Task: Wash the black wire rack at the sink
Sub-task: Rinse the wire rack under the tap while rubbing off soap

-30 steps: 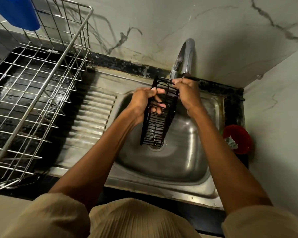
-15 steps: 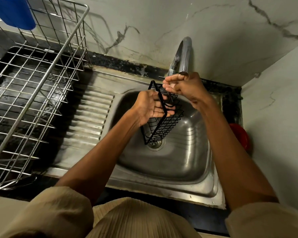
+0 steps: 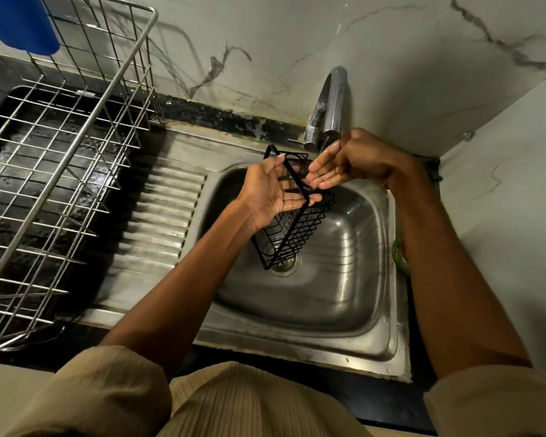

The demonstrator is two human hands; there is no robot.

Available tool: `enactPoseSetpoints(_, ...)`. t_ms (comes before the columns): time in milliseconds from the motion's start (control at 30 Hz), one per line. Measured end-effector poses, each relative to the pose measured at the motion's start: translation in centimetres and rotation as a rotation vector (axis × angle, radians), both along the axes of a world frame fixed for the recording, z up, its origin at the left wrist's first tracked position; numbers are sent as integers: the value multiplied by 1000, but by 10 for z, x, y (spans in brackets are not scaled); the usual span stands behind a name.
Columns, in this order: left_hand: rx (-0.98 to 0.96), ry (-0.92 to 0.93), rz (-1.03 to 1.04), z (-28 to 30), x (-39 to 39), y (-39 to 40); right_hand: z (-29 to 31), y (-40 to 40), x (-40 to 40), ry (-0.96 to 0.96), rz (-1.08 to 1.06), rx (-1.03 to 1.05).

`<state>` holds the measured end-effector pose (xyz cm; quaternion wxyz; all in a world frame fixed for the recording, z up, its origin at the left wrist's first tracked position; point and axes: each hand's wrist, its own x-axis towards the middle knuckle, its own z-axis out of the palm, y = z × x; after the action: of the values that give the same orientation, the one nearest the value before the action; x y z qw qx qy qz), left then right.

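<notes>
1. Black wire makes up the rack (image 3: 292, 222), which hangs tilted over the steel sink (image 3: 344, 298), its lower corner above the drain (image 3: 282, 263) and its upper end near the tap (image 3: 333, 102).
2. From the head view, the left hand (image 3: 270, 192) holds the rack from the left side, palm up, with the fingers passing under and through the top frame and the thumb against the frame's upper bar.
3. The right hand (image 3: 350, 164) is loose, its wet fingers (image 3: 323, 175) nearly straight and pointing left; the fingertips lie at the rack's upper end, but whether they touch the wire cannot be told.
4. A thin stream of water falls from the tap spout onto the right hand.
5. Left of the basin lies the ribbed drainboard (image 3: 161, 222), and beyond it stands a silver wire dish basket (image 3: 85, 127) on a dark wet tray.
6. A blue container (image 3: 22, 23) sits at the basket's far left corner.
7. Marbled wall (image 3: 297, 52) backs the sink; beige sleeves (image 3: 108, 392) show at the bottom edge.
</notes>
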<state>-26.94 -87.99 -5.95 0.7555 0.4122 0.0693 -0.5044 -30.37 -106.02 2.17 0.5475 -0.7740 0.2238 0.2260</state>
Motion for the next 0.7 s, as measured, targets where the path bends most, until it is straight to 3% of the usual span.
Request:
enactPoseSetpoints(300, 107, -95, -46, 1, 1, 11, -11, 2, 8, -101, -70, -71)
enactPoseSetpoints(500, 171, -199, -166, 3, -3, 10, -11, 18, 8, -186, -152, 55)
enactPoseSetpoints(700, 154, -203, -195, 3, -2, 6, -7, 8, -2, -53, 58, 85)
